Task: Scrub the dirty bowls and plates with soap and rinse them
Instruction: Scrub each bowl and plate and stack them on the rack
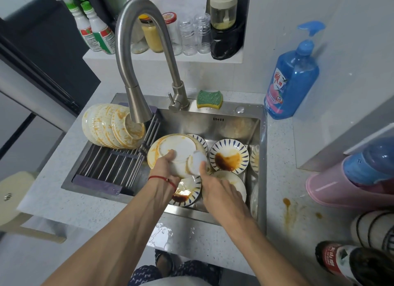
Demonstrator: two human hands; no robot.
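Observation:
In the steel sink (198, 120), my left hand (164, 168) grips a sauce-stained cream bowl (177, 148) turned bottom up, above the other dishes. My right hand (221, 193) reaches in beside it, its fingers closed on a small white bowl (197, 160) that touches the cream one. Blue-patterned plates with brown sauce lie below: one to the right (229, 155), another under my wrists (187, 193). A white plate (234, 181) is partly hidden by my right hand. A stack of orange-stained bowls (106, 125) leans on the roll-up rack (110, 161). No water runs from the faucet (138, 106).
A green-yellow sponge (210, 99) lies on the sink's back rim. A blue soap pump bottle (292, 76) stands at the right on the counter. Jars and bottles fill the shelf (170, 34) behind. Sauce spills (286, 202) mark the right counter, near a pink container (345, 187).

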